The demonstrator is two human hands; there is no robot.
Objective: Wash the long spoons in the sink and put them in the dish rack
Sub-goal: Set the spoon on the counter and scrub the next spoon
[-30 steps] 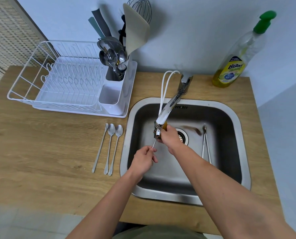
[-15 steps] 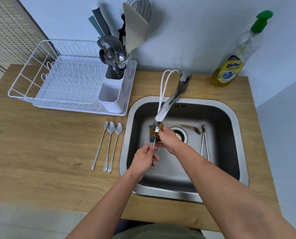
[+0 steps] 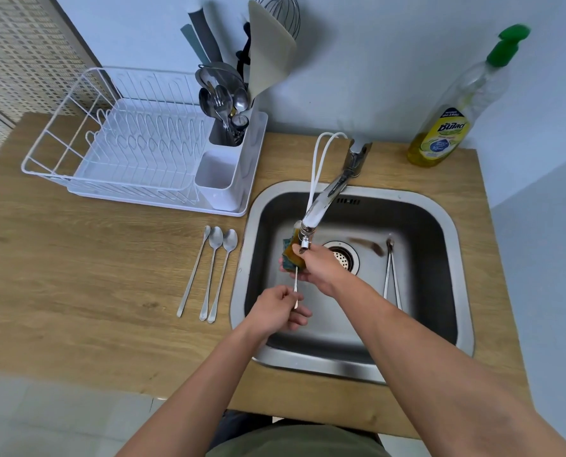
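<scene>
The faucet (image 3: pixel 321 206) reached out low over the sink (image 3: pixel 453 258), crowding the left half of the basin, where both hands were busy. Tongs (image 3: pixel 392 275) lay along the basin floor on the right, beside the drain (image 3: pixel 342 257). On the counter (image 3: pixel 77 275), three long spoons (image 3: pixel 210 272) lay side by side between the sink rim and a broad bare stretch of wood. The dish rack (image 3: pixel 126 143) stood behind them, its wire slots free, its rear utensil cup (image 3: pixel 229 127) packed with tall tools, the front cup (image 3: pixel 215 179) open.

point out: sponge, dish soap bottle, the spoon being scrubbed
sponge (image 3: pixel 291 255): head view, on the yellow-and-green block gripped by the right hand.
dish soap bottle (image 3: pixel 446 133): head view, on its yellow label.
spoon being scrubbed (image 3: pixel 296 285): head view, on the bare handle between the two hands.
</scene>
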